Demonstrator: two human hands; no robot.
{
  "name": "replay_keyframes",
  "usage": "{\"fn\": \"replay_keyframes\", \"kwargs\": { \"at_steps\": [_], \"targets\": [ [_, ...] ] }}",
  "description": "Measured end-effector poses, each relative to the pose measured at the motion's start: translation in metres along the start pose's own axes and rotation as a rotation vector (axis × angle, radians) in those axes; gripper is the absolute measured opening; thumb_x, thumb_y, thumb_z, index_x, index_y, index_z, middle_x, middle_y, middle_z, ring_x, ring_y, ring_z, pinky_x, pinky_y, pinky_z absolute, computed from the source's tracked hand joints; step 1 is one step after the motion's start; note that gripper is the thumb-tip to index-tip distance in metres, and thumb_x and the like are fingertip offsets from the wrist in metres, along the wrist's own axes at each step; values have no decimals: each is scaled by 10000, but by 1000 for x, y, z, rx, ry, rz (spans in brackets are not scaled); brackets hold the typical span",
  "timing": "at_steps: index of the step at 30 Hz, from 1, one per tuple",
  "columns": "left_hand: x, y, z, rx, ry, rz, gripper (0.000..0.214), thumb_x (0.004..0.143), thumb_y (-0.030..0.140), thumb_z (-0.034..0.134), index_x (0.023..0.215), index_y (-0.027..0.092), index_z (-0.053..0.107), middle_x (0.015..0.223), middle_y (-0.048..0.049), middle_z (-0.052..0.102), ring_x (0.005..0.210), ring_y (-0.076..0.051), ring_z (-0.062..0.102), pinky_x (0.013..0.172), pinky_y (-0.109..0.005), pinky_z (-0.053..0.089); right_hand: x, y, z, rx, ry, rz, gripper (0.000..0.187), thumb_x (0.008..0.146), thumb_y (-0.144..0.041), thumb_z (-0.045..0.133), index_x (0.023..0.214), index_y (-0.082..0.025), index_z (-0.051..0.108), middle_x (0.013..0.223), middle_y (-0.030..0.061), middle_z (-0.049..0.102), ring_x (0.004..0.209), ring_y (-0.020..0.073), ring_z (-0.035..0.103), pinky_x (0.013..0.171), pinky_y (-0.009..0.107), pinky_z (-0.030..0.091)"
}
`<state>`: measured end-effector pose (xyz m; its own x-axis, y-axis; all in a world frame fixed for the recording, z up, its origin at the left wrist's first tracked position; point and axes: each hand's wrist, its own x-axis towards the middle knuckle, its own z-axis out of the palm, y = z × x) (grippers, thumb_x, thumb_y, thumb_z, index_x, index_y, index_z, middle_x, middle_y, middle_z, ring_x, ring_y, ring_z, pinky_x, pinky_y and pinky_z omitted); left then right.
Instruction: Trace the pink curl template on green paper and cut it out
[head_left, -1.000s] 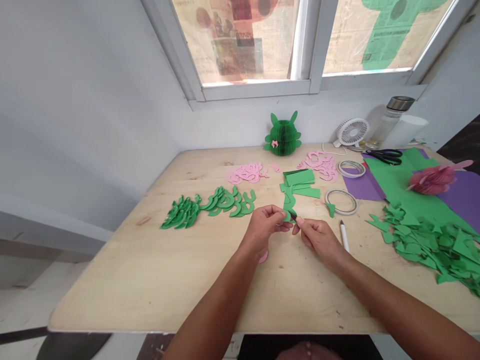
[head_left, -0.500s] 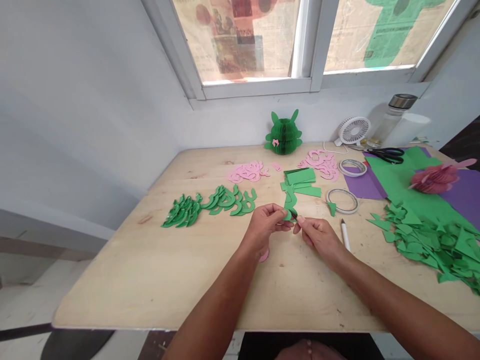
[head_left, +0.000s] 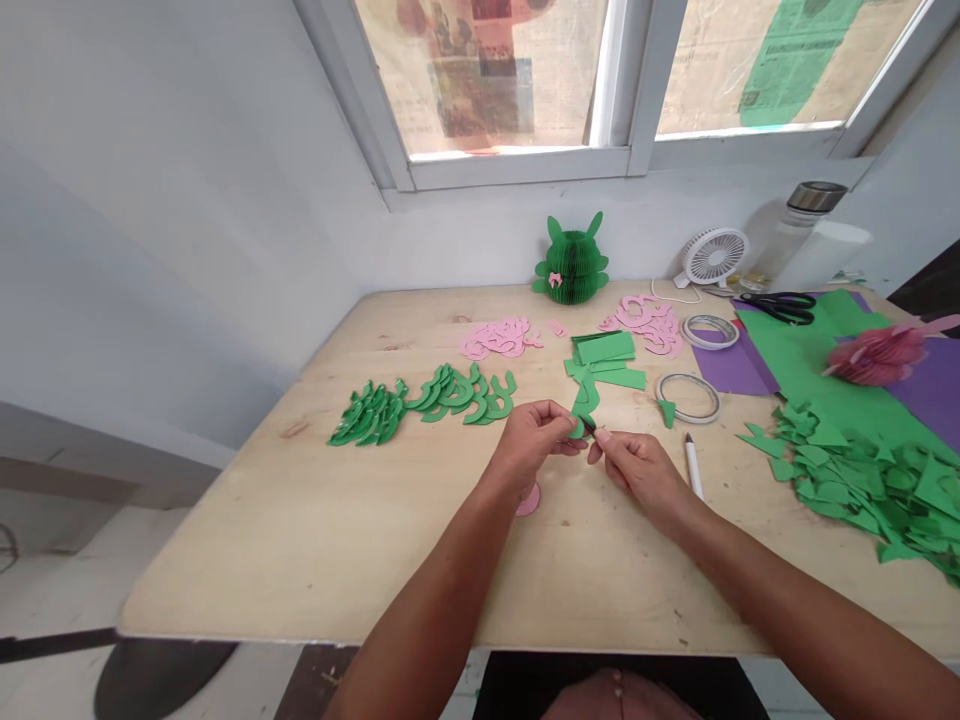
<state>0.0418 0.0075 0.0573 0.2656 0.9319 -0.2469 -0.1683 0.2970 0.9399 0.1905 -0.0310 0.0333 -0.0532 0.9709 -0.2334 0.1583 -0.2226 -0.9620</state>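
Between the fingers of my left hand (head_left: 541, 430) is a small green paper piece (head_left: 577, 430), pinched near its edge. My right hand (head_left: 637, 465) is closed on what looks like a small pair of dark scissors (head_left: 589, 424); only the dark blades show, against the green paper, and the handles are hidden in my fingers. Just beyond my hands lie a curved green cutout (head_left: 587, 396) and a stack of green paper strips (head_left: 606, 348). A pink paper piece (head_left: 529, 500) rests on the table, partly covered by my left wrist.
Green curved cutouts (head_left: 448, 392) and pink cutouts (head_left: 499, 338) lie to the left and behind. At the right are tape rolls (head_left: 712, 408), a white pen (head_left: 694, 468), green scraps (head_left: 862, 490) and black-handled scissors (head_left: 784, 306). A green paper figure (head_left: 574, 268) and a fan (head_left: 714, 258) stand behind.
The dark blades have shifted slightly against the green piece between my hands. The view has tilted a little; both hands stay in nearly the same place.
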Motion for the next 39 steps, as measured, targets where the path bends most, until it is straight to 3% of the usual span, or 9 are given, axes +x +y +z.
{"fn": "replay_keyframes", "kwargs": {
  "at_steps": [19, 39],
  "targets": [
    [1, 4, -9, 55, -103, -3, 160, 621, 259, 671, 582, 150, 561, 632, -55, 661, 569, -143, 623, 624, -291, 520, -1, 1, 0, 11, -37, 6, 488, 802, -611, 471, 683, -157, 602, 403, -75, 310, 390, 75, 198, 410, 243, 130],
    [1, 2, -12, 112, -166, -10, 122, 651, 216, 635, 620, 138, 547, 627, -16, 632, 584, -125, 625, 648, -280, 515, -2, 0, 0, -3, -44, 0, 493, 801, -605, 482, 676, -144, 604, 415, -78, 300, 400, 62, 178, 411, 245, 102]
  ]
}}
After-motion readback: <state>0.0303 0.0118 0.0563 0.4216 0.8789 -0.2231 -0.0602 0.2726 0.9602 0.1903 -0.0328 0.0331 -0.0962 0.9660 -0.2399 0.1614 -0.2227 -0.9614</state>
